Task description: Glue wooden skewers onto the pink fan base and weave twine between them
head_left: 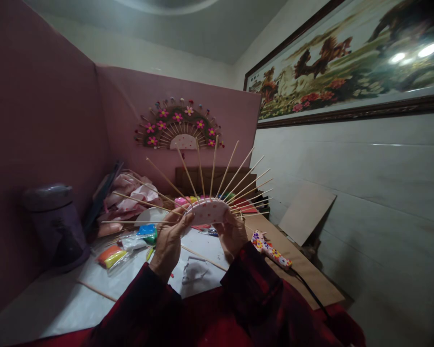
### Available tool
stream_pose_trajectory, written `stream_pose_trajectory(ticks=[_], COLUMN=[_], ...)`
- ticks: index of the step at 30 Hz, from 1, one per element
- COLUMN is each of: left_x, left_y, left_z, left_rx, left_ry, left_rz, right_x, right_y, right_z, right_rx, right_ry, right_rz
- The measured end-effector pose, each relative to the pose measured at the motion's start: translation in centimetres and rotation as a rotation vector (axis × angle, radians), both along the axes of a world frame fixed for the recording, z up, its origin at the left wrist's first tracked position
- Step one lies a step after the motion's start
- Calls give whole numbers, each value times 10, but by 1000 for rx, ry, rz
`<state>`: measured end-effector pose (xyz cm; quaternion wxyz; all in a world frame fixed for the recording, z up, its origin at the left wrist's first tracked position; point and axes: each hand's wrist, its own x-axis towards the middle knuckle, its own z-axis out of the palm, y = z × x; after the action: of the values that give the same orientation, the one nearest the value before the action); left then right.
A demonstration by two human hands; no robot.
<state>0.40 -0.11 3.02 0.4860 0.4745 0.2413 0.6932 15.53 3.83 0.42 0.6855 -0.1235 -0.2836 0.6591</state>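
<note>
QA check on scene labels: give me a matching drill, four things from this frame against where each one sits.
Things:
1. stick fan
2. finished flower fan
3. purple canister
4. glue gun

Places:
A. table's left end
B. hung on the pink wall
C. held up by left hand and right hand
D. lying on the table right of the hands

Pairs: 1-C, 2-B, 3-A, 4-D

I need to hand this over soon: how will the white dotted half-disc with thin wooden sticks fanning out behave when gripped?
The white dotted half-disc probably feels light; left hand and right hand hold it aloft by fingertips. Its thin wooden sticks look slender and splayed, so likely fragile and easily snagged.
</note>
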Motion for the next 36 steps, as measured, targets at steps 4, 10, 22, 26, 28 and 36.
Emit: stream_pose_trajectory(ticks=[4,10,22,26,28,36], left_x=[0,-4,-9,-10,-11,-15], left_y=[5,-1,-9,-10,-10,-14], left_z=[-5,-6,-3,-2,0,8], left_rx=[2,246,283,271,295,451], left_ry=[58,378,541,652,699,945], left_rz=[267,799,689,793,815,920], right_x=[4,6,-1,-3,-3,0], right_y=[5,8,5,4,3,2], right_z=[1,1,-4,-3,-2,-3], right_rx=[-12,7,159,202,209,209], right_ry=[57,32,-134,-137,-146,-206], right_rz=[-99,-172,-117,-86,-97,-95])
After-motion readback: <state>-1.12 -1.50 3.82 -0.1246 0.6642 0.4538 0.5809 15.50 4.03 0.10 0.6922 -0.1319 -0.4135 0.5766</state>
